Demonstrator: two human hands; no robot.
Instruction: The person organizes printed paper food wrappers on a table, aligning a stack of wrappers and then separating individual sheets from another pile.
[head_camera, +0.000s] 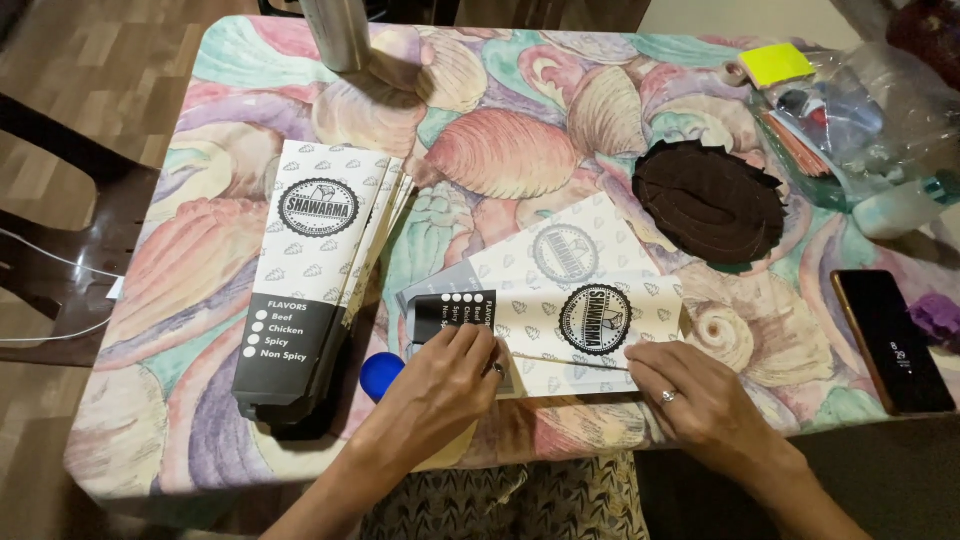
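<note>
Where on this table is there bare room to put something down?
Bare cloth lies left of the stack of paper sleeves, and between the brown cutouts and the phone. The far right corner, by the plastic bag, is crowded.

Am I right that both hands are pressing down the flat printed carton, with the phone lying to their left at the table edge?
Not quite. In the head view the phone lies to the right, near the right hand. Both it and the left hand do press on the flat printed carton.

On the shell-patterned tablecloth lay two white-and-black printed paper sleeves, one stacked and one flat, one round dark-brown scalloped mat, one black phone, one yellow sticky-note pad and one blue cap.
</note>
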